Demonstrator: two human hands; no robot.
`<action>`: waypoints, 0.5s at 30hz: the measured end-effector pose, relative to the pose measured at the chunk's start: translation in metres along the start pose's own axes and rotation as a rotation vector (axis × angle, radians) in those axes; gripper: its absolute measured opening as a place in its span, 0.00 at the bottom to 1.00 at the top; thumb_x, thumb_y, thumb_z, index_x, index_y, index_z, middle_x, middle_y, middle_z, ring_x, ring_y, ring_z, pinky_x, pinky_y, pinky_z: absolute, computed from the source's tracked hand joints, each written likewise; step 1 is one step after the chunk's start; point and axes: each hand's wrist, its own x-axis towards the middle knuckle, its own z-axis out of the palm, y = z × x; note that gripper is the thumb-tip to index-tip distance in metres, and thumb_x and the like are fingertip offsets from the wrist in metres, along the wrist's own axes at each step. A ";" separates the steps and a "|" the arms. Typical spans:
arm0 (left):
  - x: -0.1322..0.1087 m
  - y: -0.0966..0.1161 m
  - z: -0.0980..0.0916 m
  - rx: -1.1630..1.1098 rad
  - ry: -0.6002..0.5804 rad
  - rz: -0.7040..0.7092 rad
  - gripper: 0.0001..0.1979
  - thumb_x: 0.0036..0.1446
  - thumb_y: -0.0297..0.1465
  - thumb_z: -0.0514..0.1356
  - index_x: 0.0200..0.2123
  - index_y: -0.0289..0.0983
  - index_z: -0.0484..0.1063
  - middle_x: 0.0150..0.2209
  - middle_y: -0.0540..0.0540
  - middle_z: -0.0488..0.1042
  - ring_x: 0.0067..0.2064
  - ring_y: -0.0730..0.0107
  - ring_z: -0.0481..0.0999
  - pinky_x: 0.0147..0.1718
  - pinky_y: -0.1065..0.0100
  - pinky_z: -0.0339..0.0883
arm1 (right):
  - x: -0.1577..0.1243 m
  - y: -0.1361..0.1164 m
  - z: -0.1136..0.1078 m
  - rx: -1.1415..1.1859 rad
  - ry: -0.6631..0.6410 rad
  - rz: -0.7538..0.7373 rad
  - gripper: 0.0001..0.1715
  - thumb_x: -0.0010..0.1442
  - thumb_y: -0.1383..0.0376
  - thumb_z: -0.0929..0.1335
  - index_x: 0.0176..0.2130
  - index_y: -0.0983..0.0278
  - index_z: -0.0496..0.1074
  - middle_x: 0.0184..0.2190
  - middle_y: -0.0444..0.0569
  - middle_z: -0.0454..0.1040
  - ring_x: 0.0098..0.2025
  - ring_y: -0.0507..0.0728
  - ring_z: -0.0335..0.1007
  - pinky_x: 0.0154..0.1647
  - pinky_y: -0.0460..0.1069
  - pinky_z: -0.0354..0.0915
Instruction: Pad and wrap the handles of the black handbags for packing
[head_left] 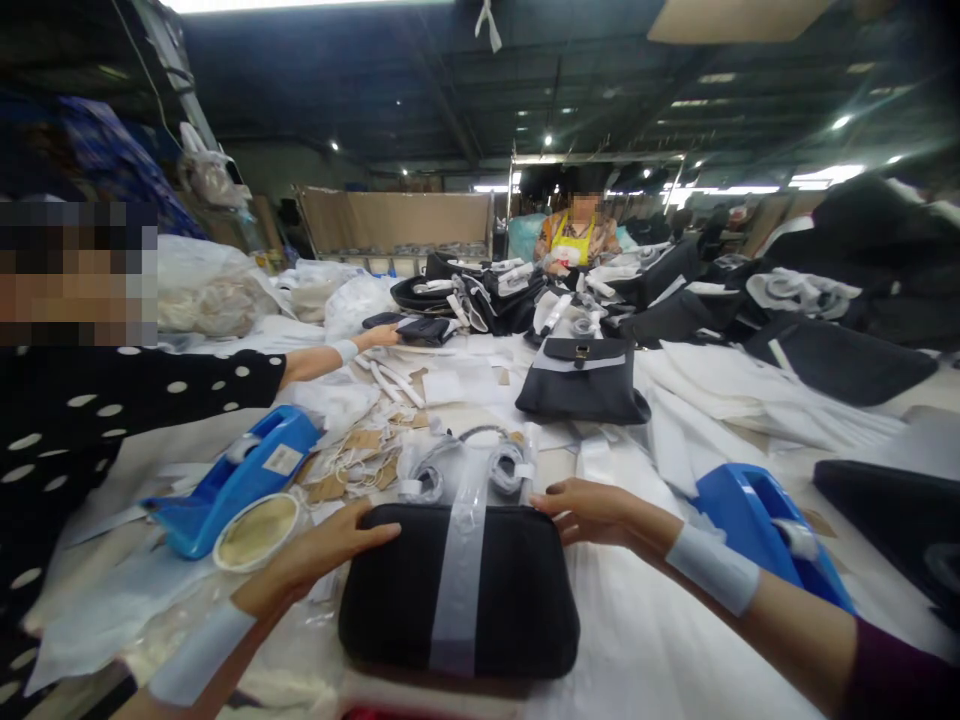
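Observation:
A black fabric handbag (405, 600) lies flat in front of me with a grey-white band (457, 585) running down its middle. Its wrapped handles (469, 465) stick out at the far side. My left hand (326, 550) rests on the bag's upper left corner, fingers stretched flat. On the upper right corner lies my right hand (589, 512), its fingers curled over the bag's top edge. Both wrists wear pale tape bands.
A blue tape dispenser (240, 480) and a tape roll (256, 530) lie to the left, another blue dispenser (757, 525) to the right. A second black bag (581, 385) sits farther back. A person in a dotted sleeve (150, 385) reaches across at left; another person sits at the far end.

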 end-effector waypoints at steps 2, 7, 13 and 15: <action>0.004 0.001 0.002 -0.100 -0.114 -0.027 0.26 0.44 0.48 0.68 0.42 0.36 0.76 0.44 0.45 0.80 0.51 0.53 0.76 0.50 0.62 0.68 | -0.001 0.002 0.005 -0.002 0.026 0.031 0.33 0.39 0.54 0.81 0.37 0.68 0.68 0.33 0.50 0.74 0.33 0.55 0.75 0.33 0.48 0.70; 0.012 0.004 0.002 -0.395 -0.266 -0.088 0.25 0.40 0.42 0.72 0.40 0.33 0.78 0.43 0.40 0.81 0.49 0.52 0.77 0.51 0.61 0.67 | 0.001 0.007 0.017 0.022 0.053 0.028 0.33 0.34 0.58 0.82 0.35 0.69 0.70 0.32 0.48 0.74 0.32 0.53 0.73 0.31 0.45 0.67; 0.013 0.009 0.003 -0.665 -0.204 -0.115 0.24 0.36 0.37 0.74 0.39 0.33 0.78 0.40 0.40 0.82 0.43 0.57 0.80 0.48 0.62 0.71 | -0.004 0.010 0.037 0.152 0.101 -0.066 0.28 0.38 0.56 0.80 0.34 0.67 0.71 0.33 0.51 0.77 0.36 0.56 0.75 0.37 0.46 0.68; 0.015 0.019 -0.001 -0.707 -0.159 -0.131 0.24 0.35 0.37 0.75 0.38 0.34 0.78 0.38 0.41 0.82 0.40 0.57 0.81 0.46 0.61 0.72 | -0.007 0.004 0.042 0.169 0.077 -0.073 0.26 0.42 0.53 0.79 0.35 0.68 0.74 0.35 0.55 0.78 0.39 0.58 0.76 0.41 0.48 0.70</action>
